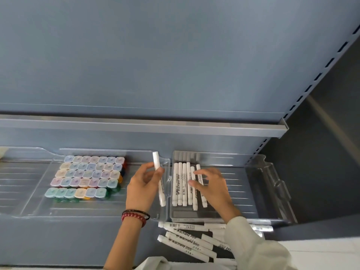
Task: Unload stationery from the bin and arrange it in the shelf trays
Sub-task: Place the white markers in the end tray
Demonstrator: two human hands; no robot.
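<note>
My left hand [143, 185] grips one white marker [156, 162], held upright over the gap between two clear shelf trays. My right hand [211, 184] rests with spread fingers on a row of several white markers [182, 184] lying side by side in the right clear tray [268, 184]. Its fingertips touch the two rightmost markers, which lie slightly askew. Below the shelf edge, more white markers [187, 242] lie loose in a dark bin, partly hidden by my right sleeve.
The left clear tray [39, 201] holds rows of small pastel-lidded boxes [87, 176]. A grey shelf lip [155, 126] runs above the trays. The slotted upright [303, 94] and a dark wall stand to the right. The right tray's right half is bare.
</note>
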